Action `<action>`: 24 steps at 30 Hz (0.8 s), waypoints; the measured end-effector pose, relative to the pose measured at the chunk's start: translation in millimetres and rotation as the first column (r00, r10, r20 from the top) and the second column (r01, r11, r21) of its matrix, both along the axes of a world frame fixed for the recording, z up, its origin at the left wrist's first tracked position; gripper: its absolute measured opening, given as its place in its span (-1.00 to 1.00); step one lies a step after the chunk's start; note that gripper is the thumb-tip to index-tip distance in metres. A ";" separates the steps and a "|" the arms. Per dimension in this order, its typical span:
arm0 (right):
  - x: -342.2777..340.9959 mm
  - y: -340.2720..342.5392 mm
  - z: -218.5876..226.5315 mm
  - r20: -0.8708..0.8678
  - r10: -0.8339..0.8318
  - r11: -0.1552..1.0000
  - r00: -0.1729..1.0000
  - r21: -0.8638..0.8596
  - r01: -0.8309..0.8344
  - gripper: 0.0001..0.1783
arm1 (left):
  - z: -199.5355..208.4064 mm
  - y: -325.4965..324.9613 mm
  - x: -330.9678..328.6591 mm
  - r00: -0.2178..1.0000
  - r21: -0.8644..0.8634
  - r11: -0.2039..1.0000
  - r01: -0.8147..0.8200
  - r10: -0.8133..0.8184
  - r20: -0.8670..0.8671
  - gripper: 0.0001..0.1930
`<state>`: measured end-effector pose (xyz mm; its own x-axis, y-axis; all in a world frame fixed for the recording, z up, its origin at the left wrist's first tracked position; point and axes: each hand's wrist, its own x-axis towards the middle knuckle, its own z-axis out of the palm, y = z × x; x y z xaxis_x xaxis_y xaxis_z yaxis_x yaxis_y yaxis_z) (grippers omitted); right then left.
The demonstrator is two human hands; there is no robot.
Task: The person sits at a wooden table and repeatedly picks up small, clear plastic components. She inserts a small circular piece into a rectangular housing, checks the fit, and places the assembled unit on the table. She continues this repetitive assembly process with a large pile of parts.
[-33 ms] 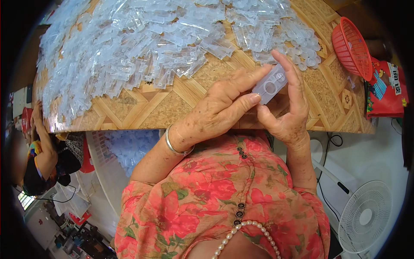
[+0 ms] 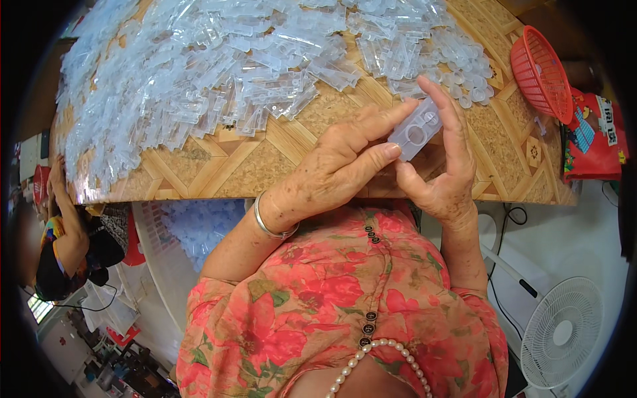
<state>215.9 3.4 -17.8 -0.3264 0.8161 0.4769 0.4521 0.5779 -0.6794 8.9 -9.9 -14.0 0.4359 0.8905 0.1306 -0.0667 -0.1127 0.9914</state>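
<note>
No clear change from the view just prior: both hands and the part sit in the same places, so I read this as a short pause or a very fine adjustment in the handling. Clear plastic piece (image 2: 417, 135), narrow with a ring-shaped recess, is held up tilted right of centre, above the table (image 2: 282, 156). Left hand (image 2: 335, 162) grasps it, thumb on the near end, forefinger along the upper edge; forearm rises from lower centre, silver bangle (image 2: 263, 219) at the wrist. Right hand (image 2: 450, 189) stands more upright, forefinger extended beside the far end, thumb bent in just below the left thumb; cannot tell whether it grips or merely steadies. Pile of clear strips (image 2: 219, 73) spreads across the upper left; small clear discs (image 2: 462, 66) cluster upper right, short of a red basket (image 2: 525, 74) near the right edge.
</note>
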 end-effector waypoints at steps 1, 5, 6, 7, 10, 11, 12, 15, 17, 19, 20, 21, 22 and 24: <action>-0.6 0.9 0.8 -0.002 0.012 1.000 1.000 0.014 -0.012 -0.02 | 0.8 -0.7 -0.9 1.000 -0.057 0.998 0.014 -0.013 0.025 -0.47; -1.3 1.9 2.0 0.010 0.019 1.000 1.000 -0.003 -0.019 -0.02 | -0.5 -1.2 -1.4 1.000 -0.003 1.000 -0.008 0.008 -0.013 -0.48; -2.5 1.1 1.4 0.008 0.011 1.000 1.000 -0.017 -0.011 -0.02 | -0.7 -1.5 -0.7 0.998 0.056 0.998 -0.023 0.026 -0.050 -0.49; -3.4 0.4 0.7 0.006 0.001 1.000 1.000 -0.030 -0.001 -0.02 | -0.9 -1.5 0.2 0.995 0.116 0.993 -0.035 0.045 -0.085 -0.49; -4.0 -1.4 -2.7 -0.013 -0.014 1.000 1.000 -0.021 0.013 0.00 | -2.5 -1.3 4.7 0.995 0.179 0.981 -0.073 0.085 -0.059 -0.47; -4.2 -1.7 -3.1 -0.015 -0.015 1.000 1.000 -0.016 0.015 0.00 | -3.8 -1.6 4.3 0.990 0.241 0.968 -0.075 0.102 -0.101 -0.45; -4.2 -2.2 -2.7 -0.010 -0.013 1.000 1.000 -0.008 0.013 0.01 | -5.5 -2.0 3.7 0.982 0.302 0.950 -0.074 0.122 -0.142 -0.43; -8.2 -5.5 -3.0 -0.012 -0.048 0.999 0.999 0.006 0.048 0.02 | 2.5 -6.6 4.7 0.965 0.270 0.959 -0.081 0.143 -0.219 -0.41; -9.8 -6.5 -4.5 0.011 -0.067 0.998 0.998 0.018 0.067 0.01 | 3.9 -6.5 6.8 0.953 0.287 0.951 -0.115 0.187 -0.239 -0.41; -9.2 -5.2 -7.6 0.064 -0.064 0.997 0.996 0.039 0.061 -0.01 | -3.3 -1.8 12.0 0.931 0.413 0.895 -0.168 0.282 -0.232 -0.44; -7.1 -5.7 -3.7 0.102 -0.051 0.999 0.993 0.020 0.049 -0.08 | -2.1 -0.9 9.3 0.916 0.422 0.895 -0.145 0.282 -0.284 -0.46; -3.9 -6.7 4.4 0.141 -0.038 0.999 0.989 0.001 0.038 -0.15 | 1.8 0.5 4.1 0.899 0.429 0.895 -0.121 0.282 -0.335 -0.47; -0.3 -8.1 8.4 0.180 -0.023 0.999 0.983 -0.021 0.027 -0.22 | 3.7 0.4 -0.1 0.879 0.433 0.896 -0.098 0.282 -0.384 -0.48; 11.5 -4.7 5.9 0.248 0.006 1.000 0.969 0.002 -0.006 -0.37 | -0.5 2.4 -4.8 0.873 0.486 0.872 -0.049 0.275 -0.404 -0.50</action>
<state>227.4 -1.2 -11.8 -0.4397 0.8127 0.3823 0.6028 0.5826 -0.5451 4.1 -7.5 -14.4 0.3998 0.8437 0.3582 0.4290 -0.5176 0.7403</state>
